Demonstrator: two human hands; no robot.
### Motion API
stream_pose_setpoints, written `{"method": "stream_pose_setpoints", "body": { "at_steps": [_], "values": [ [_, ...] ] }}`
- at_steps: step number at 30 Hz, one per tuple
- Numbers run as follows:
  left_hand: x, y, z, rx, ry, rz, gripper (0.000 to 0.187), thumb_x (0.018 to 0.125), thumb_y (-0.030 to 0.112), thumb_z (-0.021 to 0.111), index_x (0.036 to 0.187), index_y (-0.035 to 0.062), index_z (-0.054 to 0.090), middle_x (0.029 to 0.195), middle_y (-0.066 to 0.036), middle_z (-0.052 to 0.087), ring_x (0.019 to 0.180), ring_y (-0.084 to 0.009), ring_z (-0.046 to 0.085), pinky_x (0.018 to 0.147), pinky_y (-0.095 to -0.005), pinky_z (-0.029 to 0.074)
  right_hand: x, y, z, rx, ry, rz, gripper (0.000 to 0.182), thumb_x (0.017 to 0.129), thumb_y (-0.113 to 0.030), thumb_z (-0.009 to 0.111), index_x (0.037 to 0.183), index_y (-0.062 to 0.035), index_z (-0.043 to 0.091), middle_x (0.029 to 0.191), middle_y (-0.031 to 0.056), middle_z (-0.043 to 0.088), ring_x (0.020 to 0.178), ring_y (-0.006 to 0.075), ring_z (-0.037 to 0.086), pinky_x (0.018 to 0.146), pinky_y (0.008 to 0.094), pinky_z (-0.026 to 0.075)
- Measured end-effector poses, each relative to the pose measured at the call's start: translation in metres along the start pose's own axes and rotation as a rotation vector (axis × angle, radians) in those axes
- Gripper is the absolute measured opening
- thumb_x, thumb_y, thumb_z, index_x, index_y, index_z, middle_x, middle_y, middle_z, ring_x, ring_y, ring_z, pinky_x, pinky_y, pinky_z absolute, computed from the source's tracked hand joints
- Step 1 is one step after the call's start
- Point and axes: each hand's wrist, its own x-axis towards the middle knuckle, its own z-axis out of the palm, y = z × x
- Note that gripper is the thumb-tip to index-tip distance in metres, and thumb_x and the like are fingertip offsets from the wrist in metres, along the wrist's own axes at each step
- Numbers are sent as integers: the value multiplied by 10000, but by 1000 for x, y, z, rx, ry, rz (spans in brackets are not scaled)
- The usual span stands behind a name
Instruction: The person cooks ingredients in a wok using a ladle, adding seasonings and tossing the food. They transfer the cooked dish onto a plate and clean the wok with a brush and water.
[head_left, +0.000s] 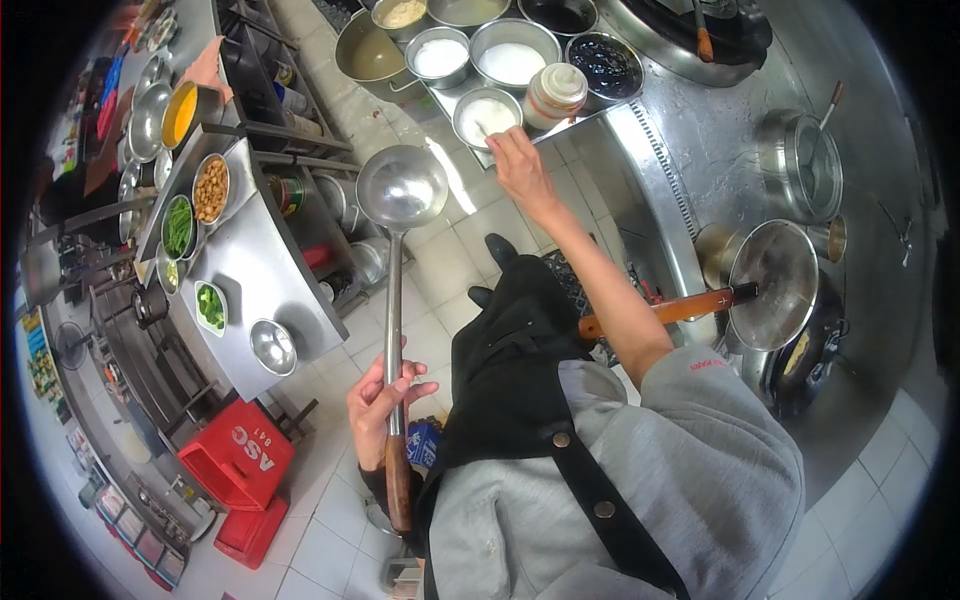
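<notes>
Right hand (520, 170) outstretched, pinched at bowl (460, 134); left hand (384, 402) holding ladle (394, 310).

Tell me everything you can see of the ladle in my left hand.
The ladle has a round, shiny bowl and a long, straight shaft, both metal by their look, and a brown handle end that looks wooden. Its hollow faces the camera, with no food visible inside. The left hand holds the lower shaft, bowl pointing away from the body, above the tiled floor.
</notes>
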Motion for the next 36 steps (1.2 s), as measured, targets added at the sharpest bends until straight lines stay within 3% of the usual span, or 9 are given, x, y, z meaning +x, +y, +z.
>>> {"method": "stream_pose_setpoints", "body": {
  "at_steps": [4,7,13,14,20,28,32,35,36],
  "values": [
    [18,12,0,50,-27,-34,541,915,7,592,1408,-161,447,953,-118,610,1033,-262,644,866,-434,616,-4,2,2,22,-27,38,140,987,-99,606,1004,33,647,941,214,630,848,420,633,712,461,512],
    [25,23,6,105,-16,-50,551,899,29,605,1396,-161,462,947,-106,618,1020,-247,644,837,-403,625,-4,4,-1,48,136,45,141,987,-105,616,980,21,678,847,168,678,736,301,672,656,368,506],
    [31,32,10,177,-1,-64,563,894,54,615,1393,-160,469,949,-100,626,1021,-243,646,834,-391,627,2,20,18,318,359,462,217,1007,-167,618,941,27,689,685,60,662,544,79,584,473,281,431],
    [32,34,11,186,0,-63,564,895,59,618,1393,-159,469,949,-100,627,1024,-243,646,838,-392,627,8,16,22,350,397,561,289,995,-200,628,856,50,665,684,148,695,558,239,648,583,376,492],
    [39,50,14,236,-39,-81,565,900,73,627,1395,-153,474,953,-100,630,1030,-238,649,867,-397,620,24,-6,20,664,456,834,270,1015,-172,614,902,67,666,691,74,649,537,102,563,496,279,443],
    [80,81,-5,279,-127,-104,424,919,42,624,1299,-139,570,950,-122,632,999,-249,657,849,-408,627,1,-8,-2,1158,603,820,261,1023,-169,638,997,91,650,786,99,635,615,112,530,560,261,417],
    [110,112,-17,331,-189,-111,358,923,46,619,1240,-121,604,953,-114,636,972,-235,663,846,-401,631,13,-50,-8,1110,544,789,226,1023,-159,632,988,62,667,786,78,637,616,117,538,563,262,425],
    [136,140,-35,344,-277,-125,310,926,35,609,1199,-110,629,943,-105,632,966,-222,663,846,-381,632,38,-99,8,593,238,646,194,1026,-136,611,966,32,689,776,54,653,612,100,557,545,259,431],
    [145,149,-41,345,-305,-127,303,926,32,607,1193,-109,631,942,-105,632,966,-220,663,843,-378,632,44,-86,28,231,279,330,183,1021,-118,598,953,18,699,739,44,665,586,72,571,512,253,428]
  ]
}}
